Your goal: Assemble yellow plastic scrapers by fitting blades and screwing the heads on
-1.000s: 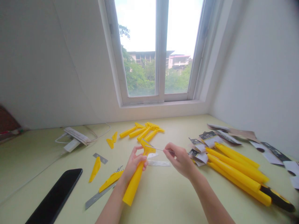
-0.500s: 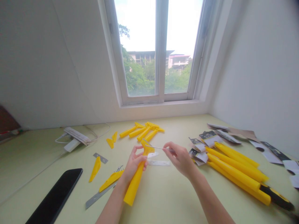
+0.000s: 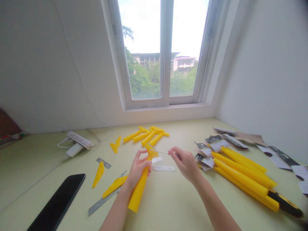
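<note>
My left hand is wrapped round the neck of a yellow plastic scraper, its handle slanting toward me and its wide head at the far end. In my right hand is a screwdriver, pinched by the fingers, its thin metal shaft pointing left. The shaft's tip meets the scraper head; any screw there is too small to see. Just beyond the left hand lie two whitish strips. Small screws are heaped to the left, near a yellow blade cover and a long metal blade.
Several yellow scrapers lie at the back. More yellow handles with card packaging are on the right, beside a black-and-yellow tool. A phone and a power strip lie left. A short blade is nearer.
Both hands keep their hold. The scraper has shifted and turned very slightly, and the right-hand fingers have rolled a little on the screwdriver, whose tip stays at the scraper head.
</note>
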Action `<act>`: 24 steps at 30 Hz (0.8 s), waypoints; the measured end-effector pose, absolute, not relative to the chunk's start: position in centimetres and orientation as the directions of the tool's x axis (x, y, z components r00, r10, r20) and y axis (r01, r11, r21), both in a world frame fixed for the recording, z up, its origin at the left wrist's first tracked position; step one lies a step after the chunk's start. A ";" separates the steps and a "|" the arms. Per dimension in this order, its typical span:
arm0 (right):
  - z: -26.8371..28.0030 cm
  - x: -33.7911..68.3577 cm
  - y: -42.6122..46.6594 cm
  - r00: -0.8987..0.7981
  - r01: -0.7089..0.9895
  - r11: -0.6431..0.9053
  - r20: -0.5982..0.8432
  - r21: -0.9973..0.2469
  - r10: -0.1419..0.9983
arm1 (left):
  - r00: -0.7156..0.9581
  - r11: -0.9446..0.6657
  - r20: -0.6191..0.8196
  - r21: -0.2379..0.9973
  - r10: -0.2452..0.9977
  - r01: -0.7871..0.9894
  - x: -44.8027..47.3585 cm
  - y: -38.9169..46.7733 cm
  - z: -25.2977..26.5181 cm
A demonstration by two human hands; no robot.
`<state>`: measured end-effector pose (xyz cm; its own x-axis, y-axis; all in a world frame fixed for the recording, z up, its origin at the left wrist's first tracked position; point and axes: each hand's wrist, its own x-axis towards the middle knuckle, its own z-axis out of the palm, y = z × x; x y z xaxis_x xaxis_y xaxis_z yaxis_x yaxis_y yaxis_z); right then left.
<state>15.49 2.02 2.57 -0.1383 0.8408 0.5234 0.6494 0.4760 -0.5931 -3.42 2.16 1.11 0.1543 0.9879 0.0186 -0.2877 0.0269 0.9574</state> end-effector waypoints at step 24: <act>2.7 15.4 2.0 -0.148 0.590 0.504 0.529 -0.630 0.835 | 0.203 0.126 -0.050 0.915 0.978 -0.384 -3.7 2.4 1.0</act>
